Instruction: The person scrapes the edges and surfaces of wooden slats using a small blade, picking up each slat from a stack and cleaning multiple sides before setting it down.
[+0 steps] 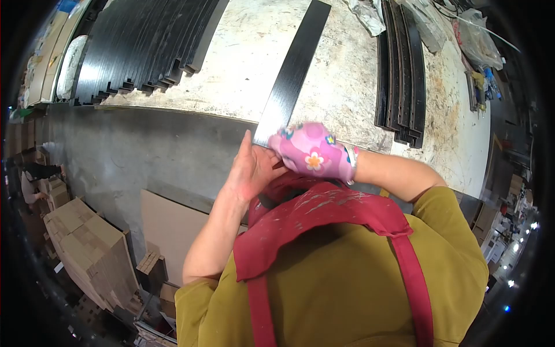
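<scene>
A long, flat black strip point(292, 72) is laid lengthwise across a pale, scuffed table point(243, 52), with its near end brought to the table's front edge, where it is met by both hands. The left hand point(251, 170) is bare and is held mostly open, fingers straight and close together, pressed flat against the near end of the strip from the left side and below. The right hand point(315, 151) is covered by a pink glove printed with flowers and is curled over the same end of the strip from the right; how tightly it is closed cannot be told, since the fingertips are hidden behind the glove and the left hand. The two hands are touching each other at the strip's end. A fanned stack of similar black strips point(144, 43) is laid on the table's far left, and a smaller pile of black strips point(400, 72) is set to the right. A mustard shirt and red apron point(324, 220) are seen below. Stacked cardboard point(92, 254) is seen on the floor at lower left.
</scene>
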A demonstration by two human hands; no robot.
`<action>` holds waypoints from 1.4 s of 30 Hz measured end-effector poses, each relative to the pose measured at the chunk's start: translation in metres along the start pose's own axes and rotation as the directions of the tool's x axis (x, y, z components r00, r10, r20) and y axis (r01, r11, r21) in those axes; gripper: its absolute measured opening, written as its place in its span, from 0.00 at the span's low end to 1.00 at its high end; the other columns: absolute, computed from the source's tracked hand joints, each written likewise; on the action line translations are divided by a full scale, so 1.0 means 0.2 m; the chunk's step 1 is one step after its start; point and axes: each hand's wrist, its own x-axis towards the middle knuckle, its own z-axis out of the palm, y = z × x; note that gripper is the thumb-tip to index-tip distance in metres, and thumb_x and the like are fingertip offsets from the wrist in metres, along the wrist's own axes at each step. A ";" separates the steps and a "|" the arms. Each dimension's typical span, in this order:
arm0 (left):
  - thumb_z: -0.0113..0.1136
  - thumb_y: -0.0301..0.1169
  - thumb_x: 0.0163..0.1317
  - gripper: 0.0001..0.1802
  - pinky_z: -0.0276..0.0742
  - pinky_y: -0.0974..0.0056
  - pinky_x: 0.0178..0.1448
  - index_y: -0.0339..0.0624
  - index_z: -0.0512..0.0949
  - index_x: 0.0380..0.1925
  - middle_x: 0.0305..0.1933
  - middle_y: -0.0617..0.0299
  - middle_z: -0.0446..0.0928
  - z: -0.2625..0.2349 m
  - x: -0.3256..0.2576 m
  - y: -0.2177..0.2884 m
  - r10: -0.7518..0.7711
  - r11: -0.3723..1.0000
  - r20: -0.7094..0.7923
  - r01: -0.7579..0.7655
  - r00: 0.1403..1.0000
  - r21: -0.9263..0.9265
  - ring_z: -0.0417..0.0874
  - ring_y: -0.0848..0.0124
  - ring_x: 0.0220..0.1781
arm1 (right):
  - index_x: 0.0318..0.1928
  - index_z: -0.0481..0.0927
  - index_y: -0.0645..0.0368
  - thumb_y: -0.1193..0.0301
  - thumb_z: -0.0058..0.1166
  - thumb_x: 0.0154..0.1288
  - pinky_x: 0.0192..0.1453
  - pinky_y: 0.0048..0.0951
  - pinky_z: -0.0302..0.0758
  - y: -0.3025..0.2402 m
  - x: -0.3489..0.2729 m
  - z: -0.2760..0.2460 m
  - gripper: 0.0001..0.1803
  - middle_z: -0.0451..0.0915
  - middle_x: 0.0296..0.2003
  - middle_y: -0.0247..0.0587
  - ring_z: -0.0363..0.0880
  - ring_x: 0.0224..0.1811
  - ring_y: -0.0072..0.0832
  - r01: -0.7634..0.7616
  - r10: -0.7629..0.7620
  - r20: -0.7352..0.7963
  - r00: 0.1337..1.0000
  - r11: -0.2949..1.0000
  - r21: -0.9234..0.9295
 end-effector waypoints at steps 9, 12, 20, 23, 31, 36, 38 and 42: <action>0.55 0.43 0.65 0.22 0.73 0.64 0.45 0.34 0.74 0.47 0.38 0.57 0.76 -0.19 0.07 0.22 0.810 -0.115 0.204 -0.193 0.550 0.974 0.78 0.67 0.39 | 0.29 0.72 0.62 0.64 0.49 0.65 0.30 0.30 0.66 0.25 -0.26 -0.24 0.14 0.67 0.18 0.40 0.67 0.23 0.26 -0.456 0.651 -0.156 0.743 0.662 0.594; 0.64 0.42 0.57 0.33 0.72 0.57 0.54 0.31 0.68 0.57 0.51 0.45 0.73 0.19 0.27 0.27 0.704 -0.541 0.596 -0.251 0.387 0.802 0.76 0.57 0.51 | 0.29 0.73 0.63 0.63 0.50 0.65 0.31 0.29 0.66 0.31 -0.29 -0.20 0.15 0.68 0.19 0.38 0.67 0.24 0.24 -0.383 0.666 -0.240 0.706 0.644 0.662; 0.66 0.45 0.51 0.44 0.70 0.52 0.58 0.31 0.61 0.62 0.55 0.39 0.68 0.55 0.87 0.43 0.605 -0.682 0.542 0.028 0.583 0.731 0.70 0.48 0.57 | 0.33 0.73 0.62 0.62 0.50 0.67 0.25 0.26 0.65 0.30 -0.39 -0.25 0.14 0.68 0.18 0.33 0.65 0.19 0.19 -0.318 0.674 -0.268 0.688 0.613 0.724; 0.66 0.36 0.49 0.42 0.70 0.56 0.57 0.30 0.60 0.62 0.48 0.43 0.68 0.47 0.75 0.47 0.550 -0.456 0.498 -0.259 0.670 0.852 0.71 0.50 0.52 | 0.33 0.75 0.62 0.64 0.51 0.66 0.27 0.25 0.65 0.37 -0.53 -0.35 0.12 0.70 0.20 0.32 0.66 0.22 0.19 -0.341 0.720 -0.358 0.594 0.629 0.699; 0.71 0.29 0.43 0.33 0.72 0.61 0.49 0.35 0.65 0.50 0.37 0.52 0.75 0.19 -0.03 -0.04 0.698 -0.193 0.300 -0.233 0.650 0.953 0.77 0.62 0.39 | 0.36 0.73 0.62 0.66 0.50 0.65 0.29 0.32 0.69 0.46 -0.47 -0.59 0.11 0.72 0.22 0.41 0.72 0.24 0.30 0.000 0.321 -0.537 0.780 0.858 0.514; 0.72 0.29 0.42 0.33 0.73 0.61 0.48 0.35 0.67 0.49 0.39 0.51 0.76 0.16 -0.11 -0.11 0.704 -0.208 0.333 -0.266 0.627 0.941 0.78 0.61 0.39 | 0.42 0.74 0.57 0.64 0.48 0.66 0.35 0.40 0.72 0.32 -0.25 -0.63 0.11 0.78 0.31 0.46 0.78 0.31 0.45 0.151 0.044 -0.360 0.932 0.855 0.497; 0.72 0.30 0.42 0.34 0.73 0.60 0.48 0.35 0.67 0.50 0.40 0.50 0.77 0.17 -0.12 -0.12 0.678 -0.207 0.347 -0.285 0.648 0.936 0.79 0.60 0.41 | 0.42 0.74 0.56 0.66 0.48 0.64 0.35 0.41 0.72 0.29 -0.22 -0.63 0.10 0.78 0.32 0.44 0.78 0.32 0.46 0.217 -0.044 -0.386 0.922 0.881 0.419; 0.71 0.31 0.42 0.34 0.73 0.60 0.48 0.35 0.67 0.50 0.40 0.49 0.77 0.16 -0.12 -0.13 0.673 -0.225 0.336 -0.250 0.659 0.942 0.79 0.58 0.41 | 0.42 0.73 0.55 0.68 0.49 0.62 0.35 0.42 0.72 0.27 -0.18 -0.59 0.10 0.78 0.33 0.41 0.78 0.33 0.46 0.220 -0.102 -0.379 0.920 0.933 0.284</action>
